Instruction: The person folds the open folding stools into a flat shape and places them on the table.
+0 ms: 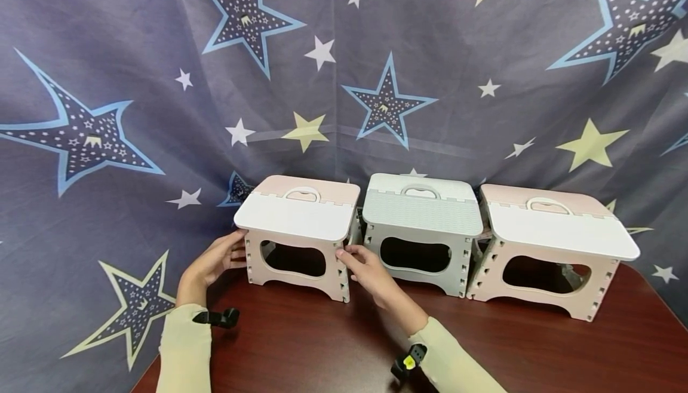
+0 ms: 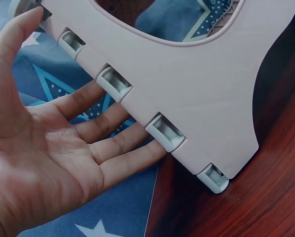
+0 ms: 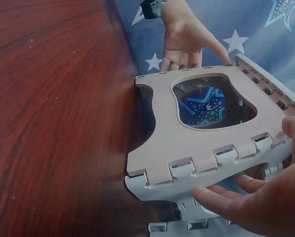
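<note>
A pink folding step stool (image 1: pixel 295 269) with a white-and-pink top stands upright and unfolded on the table, between the two hands. At its left side is the left hand (image 1: pixel 217 257), palm toward it; in the left wrist view the extended fingers (image 2: pixel 120 143) reach behind the panel's hinged edge and the thumb touches near the top corner. The right hand (image 1: pixel 371 273) lies against the opposite side. Its thumb rests on the front corner, and its fairly straight fingers (image 3: pixel 219 200) touch the side panel. Part of those fingers is hidden from the head view.
Right of the pink stool stand a grey-green folding stool (image 1: pixel 421 214) and another pink folding stool (image 1: pixel 559 232), both unfolded. All are on a dark red wooden table (image 1: pixel 333 351). A star-patterned cloth (image 1: pixel 457 40) hangs behind and to the left.
</note>
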`<state>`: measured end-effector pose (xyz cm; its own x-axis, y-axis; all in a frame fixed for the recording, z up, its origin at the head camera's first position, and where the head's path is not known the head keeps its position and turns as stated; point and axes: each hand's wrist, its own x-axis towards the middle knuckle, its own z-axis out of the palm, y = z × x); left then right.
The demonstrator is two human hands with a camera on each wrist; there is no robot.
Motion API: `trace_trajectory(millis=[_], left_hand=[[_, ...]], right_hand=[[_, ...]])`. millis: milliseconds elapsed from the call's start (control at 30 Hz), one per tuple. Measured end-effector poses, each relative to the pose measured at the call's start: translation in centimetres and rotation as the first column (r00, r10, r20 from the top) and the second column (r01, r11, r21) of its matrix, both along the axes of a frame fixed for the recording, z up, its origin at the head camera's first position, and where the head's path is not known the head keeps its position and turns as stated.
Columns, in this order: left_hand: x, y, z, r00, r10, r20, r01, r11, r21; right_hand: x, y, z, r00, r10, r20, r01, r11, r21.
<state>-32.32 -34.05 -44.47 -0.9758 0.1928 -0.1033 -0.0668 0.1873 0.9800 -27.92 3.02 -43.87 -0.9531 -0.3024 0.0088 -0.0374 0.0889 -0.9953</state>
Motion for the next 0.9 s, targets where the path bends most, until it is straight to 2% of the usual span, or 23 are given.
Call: trace_trajectory(millis=[300, 900], left_hand=[[0.05, 0.18, -0.19, 1.000, 0.019, 0.008, -0.019, 1.000, -0.017], [0.41, 0.13, -0.19, 1.000, 0.018, -0.009, -0.018, 0.999, -0.041]], right_hand=[[-0.14, -0.05, -0.06, 1.000, -0.001, 0.021, 0.001, 1.000, 0.014], [-0.01, 0.27, 0.01, 1.000, 0.007, 0.017, -0.008, 0.998, 0.055]])
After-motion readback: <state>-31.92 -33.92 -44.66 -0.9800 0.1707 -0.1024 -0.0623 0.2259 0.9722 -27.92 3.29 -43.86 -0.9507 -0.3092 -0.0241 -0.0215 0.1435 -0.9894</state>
